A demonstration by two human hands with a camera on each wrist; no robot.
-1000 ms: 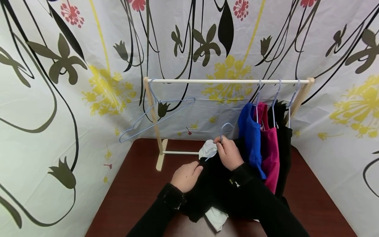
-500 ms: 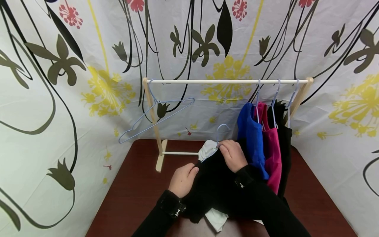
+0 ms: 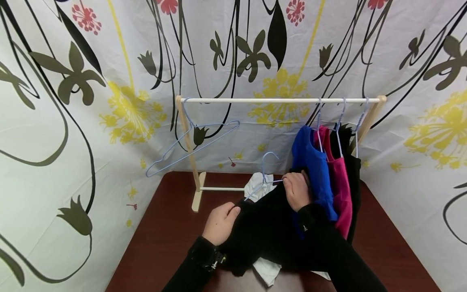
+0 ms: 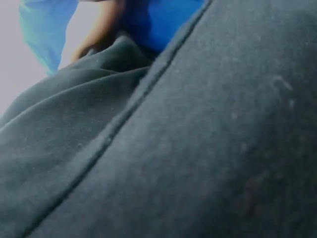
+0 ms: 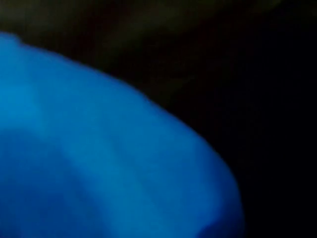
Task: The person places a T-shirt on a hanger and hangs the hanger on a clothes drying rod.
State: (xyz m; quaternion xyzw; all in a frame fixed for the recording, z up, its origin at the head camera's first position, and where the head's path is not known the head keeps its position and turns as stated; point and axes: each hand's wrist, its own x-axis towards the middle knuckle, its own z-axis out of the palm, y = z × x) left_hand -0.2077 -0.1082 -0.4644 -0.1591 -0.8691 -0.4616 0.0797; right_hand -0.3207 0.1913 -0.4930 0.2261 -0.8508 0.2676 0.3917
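A black garment point(image 3: 270, 231) spreads over the table between the hands, with a light blue wire hanger point(image 3: 263, 164) set in its neck opening, hook up. My left hand point(image 3: 220, 223) pinches the garment's edge where the hanger's left arm runs under the cloth. My right hand point(image 3: 297, 190) grips the cloth at the opposite side, by the hanger's right arm and right against the hanging blue garment point(image 3: 317, 178). White cloth point(image 3: 252, 186) shows behind the hanger. Black fabric point(image 4: 198, 148) fills most of the left wrist view; blurred blue fabric point(image 5: 124, 148) covers much of the right wrist view.
A wooden rack with a white rail point(image 3: 255, 100) stands at the back of the table point(image 3: 153, 239). On its left hangs a bare hanger point(image 3: 171, 156); on its right, beside the blue garment, are a pink garment point(image 3: 339, 178) and a black one point(image 3: 355, 174). White cloth point(image 3: 267, 271) lies in front.
My right hand has left the hanger's neck and slid right along it to the cloth. My left hand has drawn slightly left and down. The hanger's hook has shifted left, with its right arm now showing.
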